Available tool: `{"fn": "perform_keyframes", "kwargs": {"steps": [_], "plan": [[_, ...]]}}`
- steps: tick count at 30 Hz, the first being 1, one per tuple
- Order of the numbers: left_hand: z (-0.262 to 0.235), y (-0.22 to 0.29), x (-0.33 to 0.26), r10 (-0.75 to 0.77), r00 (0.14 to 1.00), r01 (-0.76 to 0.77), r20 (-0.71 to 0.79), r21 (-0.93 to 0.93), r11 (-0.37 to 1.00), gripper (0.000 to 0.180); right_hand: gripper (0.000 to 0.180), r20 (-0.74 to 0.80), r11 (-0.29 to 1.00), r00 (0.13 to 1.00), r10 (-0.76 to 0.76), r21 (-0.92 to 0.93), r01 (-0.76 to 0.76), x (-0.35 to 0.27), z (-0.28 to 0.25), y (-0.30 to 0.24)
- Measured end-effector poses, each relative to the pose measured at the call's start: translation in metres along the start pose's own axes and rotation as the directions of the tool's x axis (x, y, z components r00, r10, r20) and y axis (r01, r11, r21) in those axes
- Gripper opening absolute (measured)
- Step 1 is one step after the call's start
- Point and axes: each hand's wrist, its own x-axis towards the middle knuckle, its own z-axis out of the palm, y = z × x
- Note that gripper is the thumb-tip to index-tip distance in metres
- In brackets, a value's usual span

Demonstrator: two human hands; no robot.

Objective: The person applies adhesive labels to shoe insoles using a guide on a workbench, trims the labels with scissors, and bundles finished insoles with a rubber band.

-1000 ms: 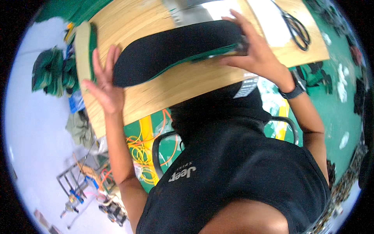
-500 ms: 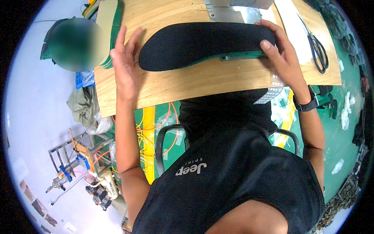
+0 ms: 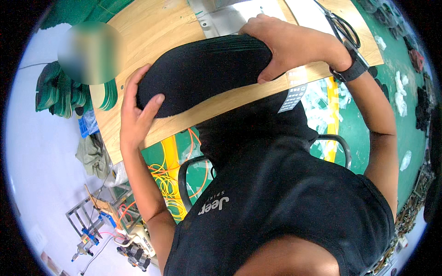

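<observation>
On the wooden bench (image 3: pixel 152 27), a black, finely ribbed, sole-shaped piece (image 3: pixel 202 73) lies flat, gripped at both ends; left hand (image 3: pixel 138 110) curled over its near-left end, right hand (image 3: pixel 285 46) closed over its far-right end; it seems mid-handling, placement not settled; scissors (image 3: pixel 343 25) far right; green pieces (image 3: pixel 55 94) stacked left.

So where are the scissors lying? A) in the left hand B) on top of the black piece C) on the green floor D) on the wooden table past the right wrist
D: the scissors lie on the wooden table, just beyond the right hand and untouched.
</observation>
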Motion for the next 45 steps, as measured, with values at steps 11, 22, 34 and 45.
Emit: {"fn": "perform_keyframes", "kwargs": {"steps": [11,22,34,45], "plan": [[0.016,0.013,-0.013,0.237,0.950,-0.185,-0.204,0.245,0.952,0.095,0.078,-0.467,0.984,0.874,-0.134,0.041,0.172,-0.012,0.022,-0.018],[0.019,-0.001,-0.020,0.274,0.891,-0.228,-0.362,0.167,0.959,0.075,0.062,-0.550,0.947,0.832,-0.076,0.222,0.233,-0.016,0.033,-0.014],[0.015,-0.007,-0.028,0.173,0.907,-0.145,-0.383,0.099,0.984,0.077,0.067,-0.462,0.931,0.877,-0.132,0.246,0.269,-0.020,0.039,-0.011],[0.012,0.012,-0.007,-0.311,0.928,0.255,-0.207,-0.255,0.933,0.043,0.057,-0.106,0.803,0.950,0.294,0.566,-0.186,-0.025,0.020,-0.012]]}}
